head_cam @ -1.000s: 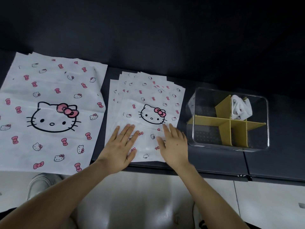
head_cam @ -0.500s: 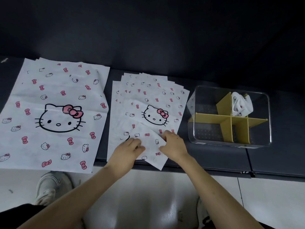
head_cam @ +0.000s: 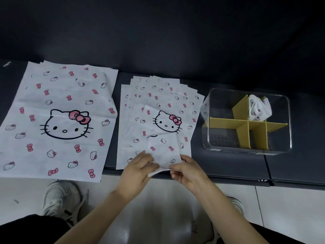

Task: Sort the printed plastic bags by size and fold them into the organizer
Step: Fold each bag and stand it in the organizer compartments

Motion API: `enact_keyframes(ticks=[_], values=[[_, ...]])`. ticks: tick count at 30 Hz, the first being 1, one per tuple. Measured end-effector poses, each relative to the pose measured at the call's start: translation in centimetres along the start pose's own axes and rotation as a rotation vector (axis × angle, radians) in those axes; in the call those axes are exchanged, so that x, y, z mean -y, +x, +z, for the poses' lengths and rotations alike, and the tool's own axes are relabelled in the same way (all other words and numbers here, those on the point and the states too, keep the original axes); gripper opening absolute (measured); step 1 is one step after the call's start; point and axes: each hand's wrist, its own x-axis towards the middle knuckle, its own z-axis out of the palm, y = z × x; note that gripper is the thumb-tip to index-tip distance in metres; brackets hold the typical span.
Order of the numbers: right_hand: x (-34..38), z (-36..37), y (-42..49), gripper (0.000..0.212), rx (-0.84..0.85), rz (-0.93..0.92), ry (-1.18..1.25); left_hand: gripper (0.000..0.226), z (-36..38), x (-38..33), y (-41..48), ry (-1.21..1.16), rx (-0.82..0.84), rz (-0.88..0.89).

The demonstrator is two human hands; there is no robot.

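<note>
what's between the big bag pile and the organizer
In the head view, the stack of small bags lies between the big bag pile and the organizer, a dark strip of tabletop on each side.

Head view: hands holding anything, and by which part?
Yes. The left hand and right hand both pinch the top small bag by its near edge, side by side.

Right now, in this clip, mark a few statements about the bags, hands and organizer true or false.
1. The left hand and right hand both pinch the near edge of the top small bag. True.
2. The organizer is empty. False: a folded bag sits in a far compartment.
3. The large bags lie left of the small bag pile. True.
4. The dividers are red. False: they are yellow.
</note>
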Motion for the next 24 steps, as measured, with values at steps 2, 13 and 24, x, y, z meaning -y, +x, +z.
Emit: enact_keyframes(ticks=[2,13,24], values=[[-0.3,-0.5,-0.2,0.036,-0.016,-0.108,-0.095,0.028,-0.3,0.1,0.4,-0.084,0.043,-0.084],[-0.1,-2.1,3.7,0.028,-0.163,-0.657,-0.665,0.064,-1.3,-0.3,3.6,-0.136,0.17,-0.618],[0.5,-1.3,5.3,0.049,-0.348,-0.578,-0.767,0.024,0.6,-0.9,5.6,-0.023,-0.118,-0.848]])
